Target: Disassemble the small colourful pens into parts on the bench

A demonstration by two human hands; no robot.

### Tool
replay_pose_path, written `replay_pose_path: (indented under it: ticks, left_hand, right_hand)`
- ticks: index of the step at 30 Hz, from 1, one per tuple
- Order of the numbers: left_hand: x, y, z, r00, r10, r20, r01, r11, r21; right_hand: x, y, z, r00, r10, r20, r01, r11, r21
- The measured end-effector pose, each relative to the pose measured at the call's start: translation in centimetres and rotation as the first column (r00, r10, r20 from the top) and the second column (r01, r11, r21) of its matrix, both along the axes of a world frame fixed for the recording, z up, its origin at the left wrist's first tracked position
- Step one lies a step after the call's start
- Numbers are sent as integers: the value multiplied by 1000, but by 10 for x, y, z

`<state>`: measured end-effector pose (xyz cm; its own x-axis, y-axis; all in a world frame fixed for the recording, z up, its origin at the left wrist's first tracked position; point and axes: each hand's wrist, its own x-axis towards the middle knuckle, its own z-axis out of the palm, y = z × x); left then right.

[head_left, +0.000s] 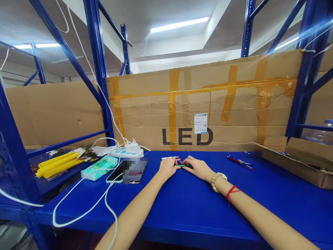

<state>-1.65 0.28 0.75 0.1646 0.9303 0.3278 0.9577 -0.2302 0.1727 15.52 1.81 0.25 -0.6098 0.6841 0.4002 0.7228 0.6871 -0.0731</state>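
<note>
My left hand (168, 168) is closed at the left end of a thin green pen (182, 165) on the blue shelf top. At the dark right end of the same pen, my right hand (198, 168) has its fingers bent round it. Just behind my fingers lie several pens (179, 159) with red, purple and white barrels, partly hidden by the hands. Farther right, a small group of red and blue pens (239, 162) rests on the blue surface (208, 215).
At right stands an open cardboard box (299, 170) with pens inside. Two phones (115, 173), a green tissue pack (100, 167), a white power strip (127, 151) and loose white cable (85, 217) occupy the left. Yellow tubes (59, 165) lie beyond a blue post. Tall cardboard (145, 118) closes the back.
</note>
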Motion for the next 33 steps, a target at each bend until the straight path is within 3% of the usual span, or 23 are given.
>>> replay_pose_path:
  ticks: [9,15,19,23,29,33]
  left_hand:
    - [0,-4,3,999,31,-36,-29,998,50]
    - [2,-7,5,999,14,-50,-9,994,113]
    - [3,-7,4,998,-70,0,69,979,190]
    - [5,-6,7,993,-118,6,111,954,277]
    - [9,-6,5,989,-149,-5,147,966,214]
    - [13,-8,-2,982,-187,-8,186,976,116]
  right_hand:
    - [1,2,-3,999,-45,0,45,999,21]
    - [2,5,-5,998,43,-47,-43,999,1]
    - [2,9,-7,991,98,-92,-97,995,21]
    - [1,9,-7,994,74,-78,-69,996,62]
    - [3,4,-2,991,-122,-46,124,991,47]
    - [8,7,-1,914,-400,-61,399,916,-34]
